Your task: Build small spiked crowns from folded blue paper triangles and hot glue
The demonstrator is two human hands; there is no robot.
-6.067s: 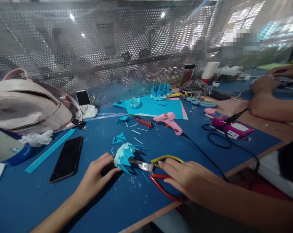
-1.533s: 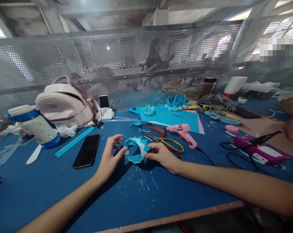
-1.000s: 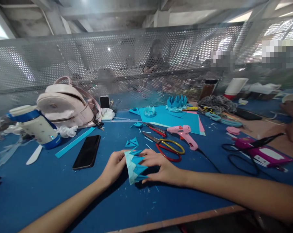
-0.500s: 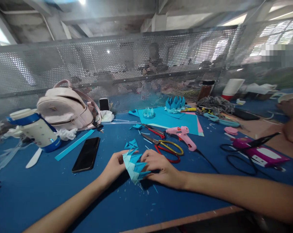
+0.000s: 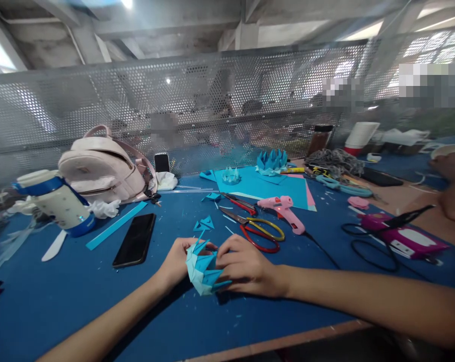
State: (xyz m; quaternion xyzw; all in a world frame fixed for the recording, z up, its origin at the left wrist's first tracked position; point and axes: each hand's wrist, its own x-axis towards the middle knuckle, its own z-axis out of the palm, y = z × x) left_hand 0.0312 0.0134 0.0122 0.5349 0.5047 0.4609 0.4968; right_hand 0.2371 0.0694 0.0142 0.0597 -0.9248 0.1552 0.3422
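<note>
Both hands hold a folded blue paper piece (image 5: 204, 269), a curved chain of pointed blue and pale-blue units. My left hand (image 5: 177, 261) grips its left end, with the fingertips partly hidden behind the paper. On the other side, my right hand (image 5: 246, 266) has its fingers curled round the right end. Just beyond the hands lie small folded blue paper triangles (image 5: 204, 223). Scissors (image 5: 259, 234) with one red and one yellow handle rest on the table near my right hand. Past them lies a pink glue gun (image 5: 286, 211).
On the left are a black phone (image 5: 134, 240), a blue paper strip (image 5: 116, 226), a bottle (image 5: 56, 203) and a pale backpack (image 5: 99, 171). Blue paper sheets (image 5: 284, 190) carry a finished-looking paper ring (image 5: 272, 162). A purple box (image 5: 404, 239) with black cable lies right.
The folded paper piece has shifted slightly left and toward me, and its curve has turned to show more of the inside. Both hands keep their hold.
</note>
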